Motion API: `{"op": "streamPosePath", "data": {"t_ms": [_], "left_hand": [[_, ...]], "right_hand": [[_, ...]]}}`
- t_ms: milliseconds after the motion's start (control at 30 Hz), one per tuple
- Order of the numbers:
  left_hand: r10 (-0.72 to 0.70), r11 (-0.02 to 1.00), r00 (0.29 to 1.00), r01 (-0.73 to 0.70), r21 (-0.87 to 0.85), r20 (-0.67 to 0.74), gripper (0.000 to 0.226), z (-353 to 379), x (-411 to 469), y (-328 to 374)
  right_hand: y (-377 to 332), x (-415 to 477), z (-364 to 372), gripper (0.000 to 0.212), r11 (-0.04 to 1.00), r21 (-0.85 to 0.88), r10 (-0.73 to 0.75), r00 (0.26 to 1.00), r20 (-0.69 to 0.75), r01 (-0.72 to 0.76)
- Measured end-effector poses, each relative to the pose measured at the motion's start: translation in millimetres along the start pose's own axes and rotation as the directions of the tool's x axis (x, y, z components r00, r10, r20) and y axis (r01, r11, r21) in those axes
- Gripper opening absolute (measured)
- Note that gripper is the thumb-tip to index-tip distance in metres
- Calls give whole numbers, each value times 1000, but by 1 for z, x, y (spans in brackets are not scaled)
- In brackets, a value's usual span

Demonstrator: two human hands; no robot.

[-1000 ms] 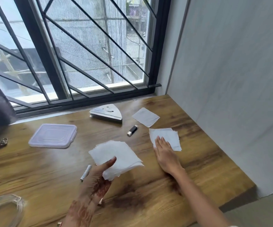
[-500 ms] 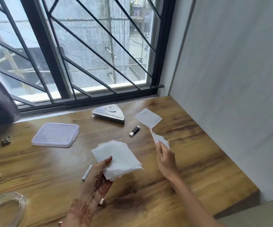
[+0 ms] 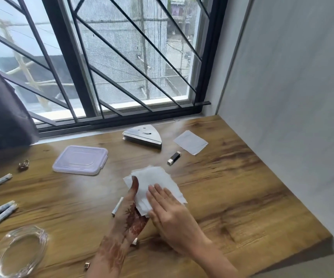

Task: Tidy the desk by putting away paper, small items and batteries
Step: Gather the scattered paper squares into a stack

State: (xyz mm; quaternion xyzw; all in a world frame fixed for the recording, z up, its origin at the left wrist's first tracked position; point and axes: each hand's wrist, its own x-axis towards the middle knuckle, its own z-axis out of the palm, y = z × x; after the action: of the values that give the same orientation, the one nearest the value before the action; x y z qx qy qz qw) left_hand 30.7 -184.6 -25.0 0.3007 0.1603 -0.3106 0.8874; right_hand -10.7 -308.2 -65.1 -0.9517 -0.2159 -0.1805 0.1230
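My left hand [image 3: 131,212], marked with henna, holds a stack of white paper squares [image 3: 158,181] above the wooden desk [image 3: 232,197], thumb on top. My right hand [image 3: 170,213] lies flat on the stack, fingers together, pressing a sheet onto it. One more paper square [image 3: 190,142] lies on the desk near the right wall. A white battery [image 3: 117,206] lies partly hidden behind my left hand. Three more batteries [image 3: 2,211] lie at the left edge of the desk, one of them [image 3: 0,180] further back.
A clear plastic lid [image 3: 80,159] lies left of centre. A triangular metal holder [image 3: 143,136] sits by the window. A small black lighter-like item [image 3: 174,157], a small metal trinket [image 3: 23,164] and a glass dish [image 3: 13,253] at bottom left are also on the desk.
My right hand lifted the paper pile from the desk's right side and carried it left onto the stack in my left hand. That spot on the desk is now bare.
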Motion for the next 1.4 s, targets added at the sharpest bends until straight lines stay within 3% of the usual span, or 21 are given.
{"op": "streamPosePath", "data": {"t_ms": [67,133,233,367,567,800,900,1067,1167,1300,1400], "left_hand": [[27,999,1000,-27,42,14,43,1,2,-2],[77,994,997,-76,83,-7,14,3,2,-1],[122,990,993,-121,75,-4,44,3,7,4],[187,975,982,-181,129,-34,45,5,7,11],[220,969,975,-212,130,-44,46,7,11,16],[275,956,957,-263,127,-87,40,3,20,26],[276,957,955,-263,122,-107,39,0,23,28],[258,963,960,-246,111,-106,40,-2,24,28],[242,967,964,-232,101,-108,42,-3,21,26],[222,974,970,-216,65,-101,41,-7,20,23],[195,980,976,-191,53,-93,41,-7,19,21]], "right_hand": [[0,1,-4,49,1000,5,-12,999,50,12],[3,6,-8,54,996,90,6,997,76,-13],[21,18,-19,59,975,206,85,996,18,-87],[68,35,-27,61,876,334,358,933,30,-347],[159,60,6,54,800,135,560,808,184,-585],[206,66,24,52,817,64,530,790,309,-573],[210,61,37,41,840,103,515,842,159,-533],[202,54,48,5,892,-10,445,883,-148,-452],[191,51,43,7,872,58,486,844,-227,-487],[171,49,23,15,735,350,670,701,-243,-581],[150,51,6,19,731,473,651,709,-270,-491]]}}
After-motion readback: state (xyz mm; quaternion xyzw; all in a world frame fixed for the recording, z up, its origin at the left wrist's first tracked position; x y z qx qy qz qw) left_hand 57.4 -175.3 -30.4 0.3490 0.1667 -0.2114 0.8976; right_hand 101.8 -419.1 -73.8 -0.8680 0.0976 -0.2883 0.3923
